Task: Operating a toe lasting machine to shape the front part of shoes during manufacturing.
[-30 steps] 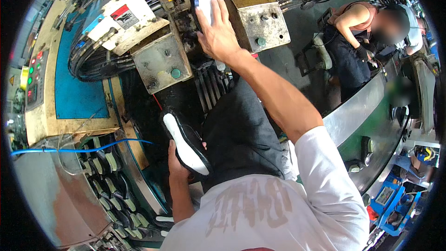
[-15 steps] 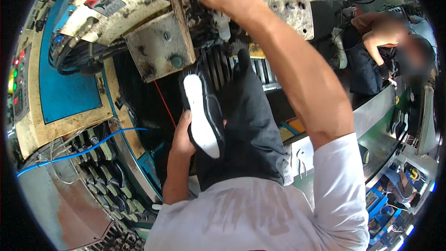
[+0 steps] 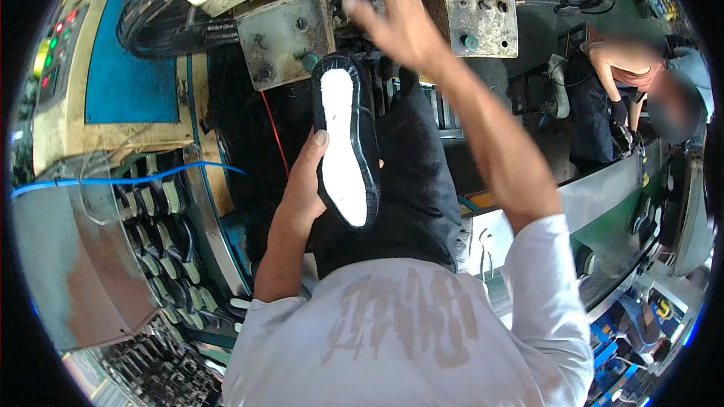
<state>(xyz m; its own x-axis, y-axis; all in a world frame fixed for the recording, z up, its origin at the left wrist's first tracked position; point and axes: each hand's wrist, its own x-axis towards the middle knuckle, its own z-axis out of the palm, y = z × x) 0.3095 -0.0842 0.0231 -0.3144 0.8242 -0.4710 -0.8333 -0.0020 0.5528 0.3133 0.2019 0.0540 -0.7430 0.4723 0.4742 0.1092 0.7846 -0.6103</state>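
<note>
One black shoe with a long white underside (image 3: 345, 154) is pinched by the left hand (image 3: 303, 185) between thumb and fingers; beyond the shoe, the right hand (image 3: 408, 30) is held fingers spread.

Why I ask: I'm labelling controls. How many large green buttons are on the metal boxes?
2: one button on the left box, another button on the right box. Others could be hidden.

From here I see the left hand (image 3: 305, 177) gripping a black shoe (image 3: 347, 143), its white underside turned toward my camera. The right hand (image 3: 405, 26), blurred with fingers spread, hangs farther off between two grimy control boxes (image 3: 483, 19). I make out rows of shoes (image 3: 172, 240) at left and, far right, a co-worker (image 3: 596, 124) leaning forward.
</note>
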